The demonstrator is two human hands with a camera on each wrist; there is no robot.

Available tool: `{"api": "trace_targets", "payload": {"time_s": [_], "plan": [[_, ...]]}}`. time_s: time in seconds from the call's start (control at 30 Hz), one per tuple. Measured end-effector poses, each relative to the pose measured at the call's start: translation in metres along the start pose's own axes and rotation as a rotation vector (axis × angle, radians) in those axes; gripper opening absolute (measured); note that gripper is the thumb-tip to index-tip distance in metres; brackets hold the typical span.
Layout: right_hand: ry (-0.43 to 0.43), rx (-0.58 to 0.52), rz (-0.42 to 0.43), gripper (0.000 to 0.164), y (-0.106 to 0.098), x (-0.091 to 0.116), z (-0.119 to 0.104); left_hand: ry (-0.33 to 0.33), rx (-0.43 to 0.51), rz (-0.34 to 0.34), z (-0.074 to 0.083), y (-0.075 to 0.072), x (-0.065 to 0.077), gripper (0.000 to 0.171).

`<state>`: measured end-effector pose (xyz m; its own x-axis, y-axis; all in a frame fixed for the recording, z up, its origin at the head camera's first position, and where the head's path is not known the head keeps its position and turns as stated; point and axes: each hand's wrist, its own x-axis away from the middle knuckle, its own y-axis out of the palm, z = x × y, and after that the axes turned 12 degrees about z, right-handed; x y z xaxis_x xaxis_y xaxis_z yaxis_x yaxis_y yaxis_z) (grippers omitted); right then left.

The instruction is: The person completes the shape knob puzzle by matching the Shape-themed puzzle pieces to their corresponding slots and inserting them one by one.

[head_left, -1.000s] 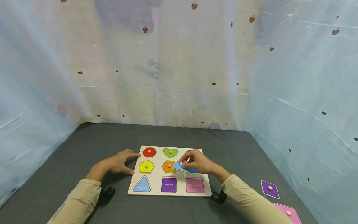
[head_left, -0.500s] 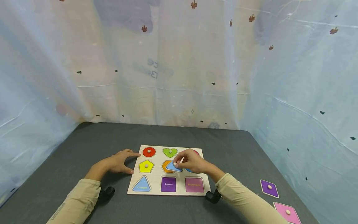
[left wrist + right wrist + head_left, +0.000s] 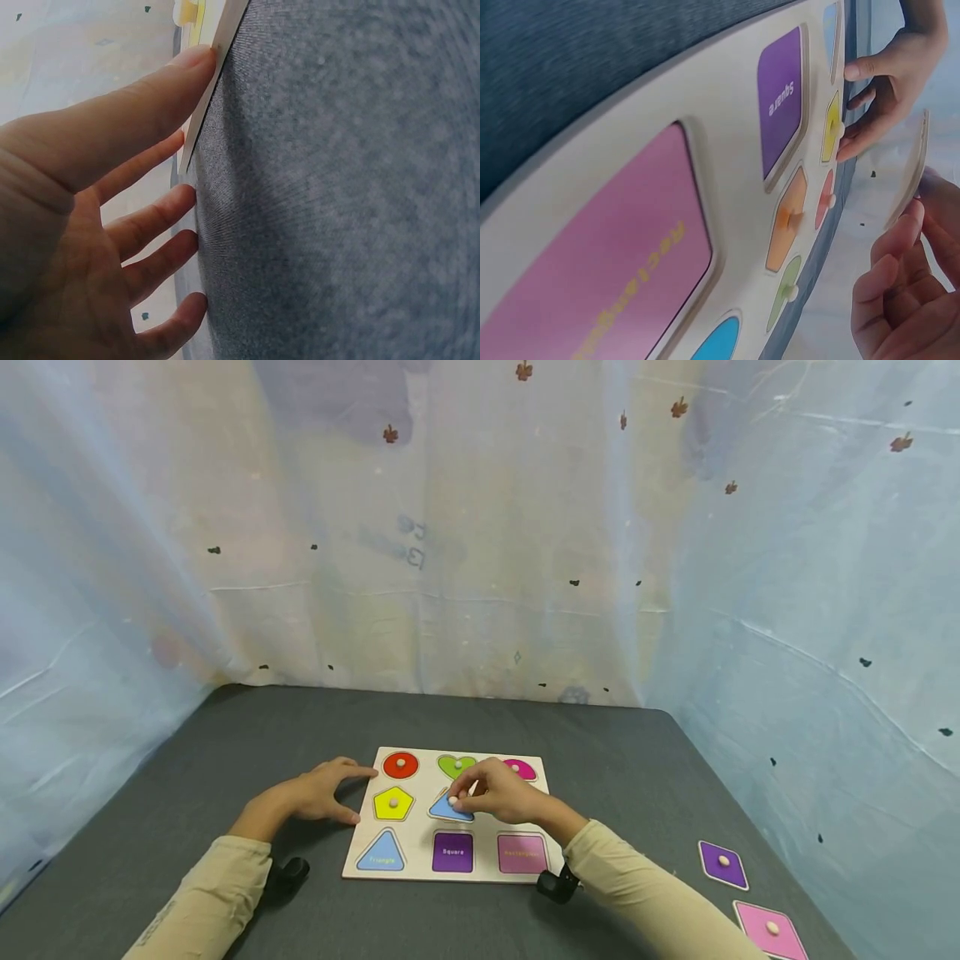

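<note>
Pinches the blue triangle piece (image 3: pixel 447 811) by its knob (image 3: pixel 453 801) in the right hand (image 3: pixel 504 791), raised over the middle of the board (image 3: pixel 418 852), gap beneath. Touches the board's left edge with the left hand (image 3: pixel 318 791), fingers spread. Has dark tabletop (image 3: pixel 622 768) reaching past all four edges; shows purple square (image 3: pixel 722 865) and pink rectangle (image 3: pixel 759 925) pieces near its right side.

Pale sheeting (image 3: pixel 480 527) behind grey table (image 3: pixel 615 768)
</note>
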<state>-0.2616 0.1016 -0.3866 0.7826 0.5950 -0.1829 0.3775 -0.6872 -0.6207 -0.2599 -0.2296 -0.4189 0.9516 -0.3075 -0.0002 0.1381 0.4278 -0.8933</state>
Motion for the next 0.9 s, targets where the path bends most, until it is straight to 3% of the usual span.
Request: {"api": "trace_targets", "payload": {"time_s": [0.5,0.9], "plan": [[-0.013,0.004,-0.015,0.012,0.021,-0.014,-0.008,-0.002,-0.002,-0.004,0.002,-0.001,0.000,0.081],[0.029,0.011,-0.055,0.010,0.037,-0.020,-0.017,-0.012,-0.005,-0.014,0.000,-0.001,-0.002,0.081]]}}
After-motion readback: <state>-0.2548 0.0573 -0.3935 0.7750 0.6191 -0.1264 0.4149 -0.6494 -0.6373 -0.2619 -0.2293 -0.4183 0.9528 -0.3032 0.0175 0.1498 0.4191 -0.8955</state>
